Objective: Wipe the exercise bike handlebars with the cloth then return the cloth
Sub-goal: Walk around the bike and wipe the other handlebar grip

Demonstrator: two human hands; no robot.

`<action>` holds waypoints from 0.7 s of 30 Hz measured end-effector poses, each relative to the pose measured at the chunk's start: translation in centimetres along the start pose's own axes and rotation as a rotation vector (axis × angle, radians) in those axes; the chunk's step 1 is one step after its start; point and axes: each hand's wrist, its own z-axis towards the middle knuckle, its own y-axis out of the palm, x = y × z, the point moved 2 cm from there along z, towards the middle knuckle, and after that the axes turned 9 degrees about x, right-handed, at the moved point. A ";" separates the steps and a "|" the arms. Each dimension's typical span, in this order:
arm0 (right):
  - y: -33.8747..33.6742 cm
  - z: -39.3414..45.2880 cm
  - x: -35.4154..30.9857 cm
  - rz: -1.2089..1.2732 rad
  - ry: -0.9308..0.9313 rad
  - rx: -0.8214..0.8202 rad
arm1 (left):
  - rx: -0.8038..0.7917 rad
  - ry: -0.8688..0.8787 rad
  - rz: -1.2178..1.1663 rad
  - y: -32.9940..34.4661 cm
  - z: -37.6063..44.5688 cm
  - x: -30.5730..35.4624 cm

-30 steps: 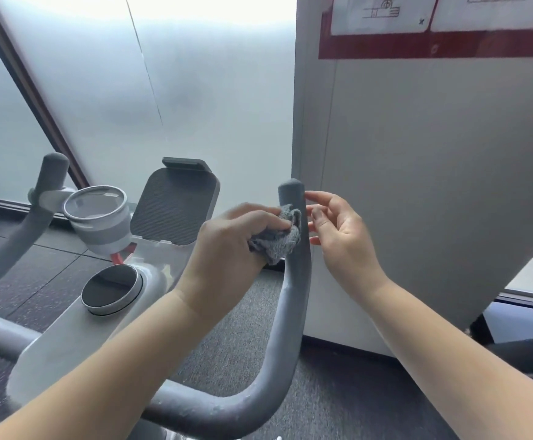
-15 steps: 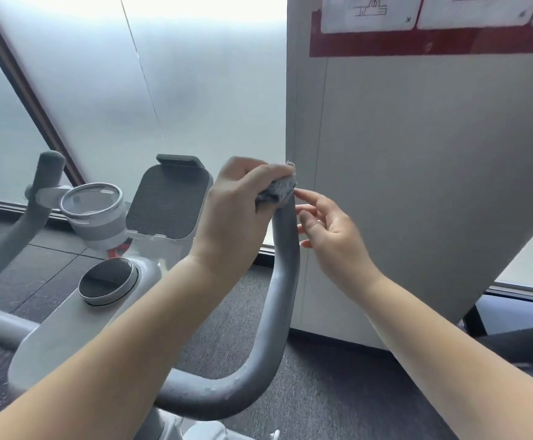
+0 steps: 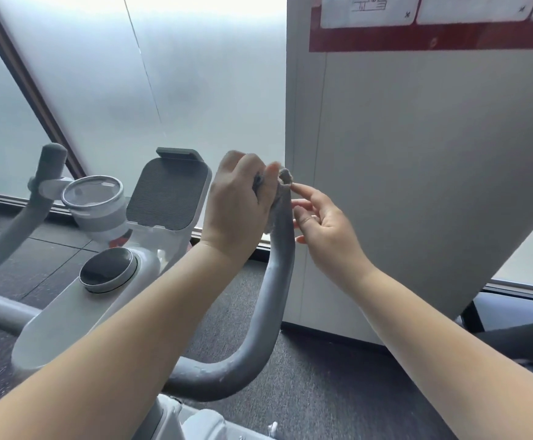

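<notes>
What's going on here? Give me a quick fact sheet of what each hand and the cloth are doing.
left hand: closed on the grey cloth, pressing it over the top of the right handlebar
right hand: open, fingertips by the cloth at the bar's tip
left handlebar: no hand on it
cup holder: beside the tablet holder
round display: dark

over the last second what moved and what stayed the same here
The left hand slid the cloth up the right handlebar, from partway down its upright to over the tip, gripping it throughout. The right hand rose with it, fingers open, one fingertip now touching the cloth at the tip. The left handlebar, cup holder, tablet rest and round display stayed as they were.
</notes>
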 end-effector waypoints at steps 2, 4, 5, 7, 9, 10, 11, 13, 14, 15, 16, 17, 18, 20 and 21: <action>-0.2 -0.2 -0.3 -0.057 -0.031 0.041 | 0.052 -0.023 -0.003 -0.2 0.2 0.1; -0.6 -0.6 -1.0 -0.120 -0.117 0.112 | 0.085 -0.068 -0.039 -0.8 0.1 0.5; -0.8 -0.8 -1.5 -0.120 -0.167 0.123 | 0.093 -0.097 -0.066 -1.1 -0.1 0.8; -0.9 -1.2 -2.7 -0.059 -0.250 0.062 | 0.085 -0.162 -0.123 -1.8 -0.6 1.3; -0.5 -1.5 -3.6 0.030 -0.265 -0.030 | 0.075 -0.252 -0.174 -2.4 -1.1 1.4; -0.2 -1.6 -3.8 0.067 -0.251 -0.066 | 0.072 -0.332 -0.208 -2.6 -1.1 1.2; 0.0 -1.7 -3.9 0.086 -0.240 -0.099 | 0.071 -0.435 -0.251 -2.7 -1.2 0.8; 0.5 -1.9 -4.0 0.054 -0.255 -0.176 | 0.054 -0.668 -0.345 -3.0 -1.2 0.0; 0.8 -2.1 -3.9 0.024 -0.270 -0.217 | 0.036 -0.765 -0.398 -3.2 -1.2 -0.3; 1.1 -2.2 -3.8 0.000 -0.279 -0.239 | 0.011 -0.831 -0.444 -3.3 -1.3 -0.5; 1.4 -2.4 -3.7 -0.010 -0.280 -0.236 | -0.026 -0.861 -0.459 -3.4 -1.4 -0.5; 1.7 -2.5 -3.6 -0.022 -0.286 -0.210 | -0.069 -0.862 -0.436 -3.5 -1.5 -0.4; 2.0 -2.5 -3.6 -0.043 -0.301 -0.176 | -0.106 -0.849 -0.400 -3.6 -1.6 -0.3; 2.5 -2.6 -3.5 -0.119 -0.327 -0.119 | -0.176 -0.839 -0.401 -3.7 -2.0 0.2; 2.8 -2.5 -3.5 -0.144 -0.325 -0.096 | -0.223 -0.842 -0.434 -3.8 -2.2 0.6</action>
